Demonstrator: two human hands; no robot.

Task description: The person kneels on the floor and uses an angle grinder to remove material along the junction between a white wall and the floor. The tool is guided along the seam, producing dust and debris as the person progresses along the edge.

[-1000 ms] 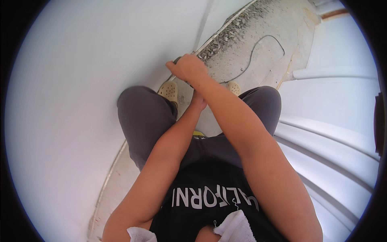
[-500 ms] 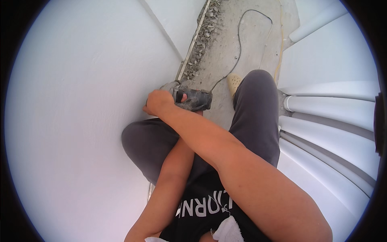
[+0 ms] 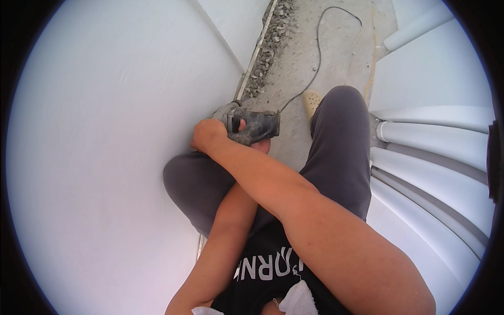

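A dusty corded power tool (image 3: 257, 124) with a grey metal head and a black motor body lies against the foot of the white wall; its exact kind is hard to make out. My forearms cross, the right one on top. My right hand (image 3: 209, 135) is closed on the head end by the wall, its fingertips partly hidden. Under the body my left hand (image 3: 261, 146) grips the tool from below, with a finger showing through the handle gap. Whatever bit or blade it carries is hidden. From its rear runs a black cord (image 3: 318, 58).
The white wall (image 3: 105, 147) fills the left side, with a pale strip (image 3: 257, 50) and broken rubble (image 3: 268, 58) along its base. White pipes (image 3: 436, 134) stand on the right. A yellow cable (image 3: 373, 58) crosses the concrete floor (image 3: 336, 58). My knees flank the tool.
The view has shifted slightly, so the tool and floor sit a little farther right. More of my left hand shows under the tool. Both hands keep their hold.
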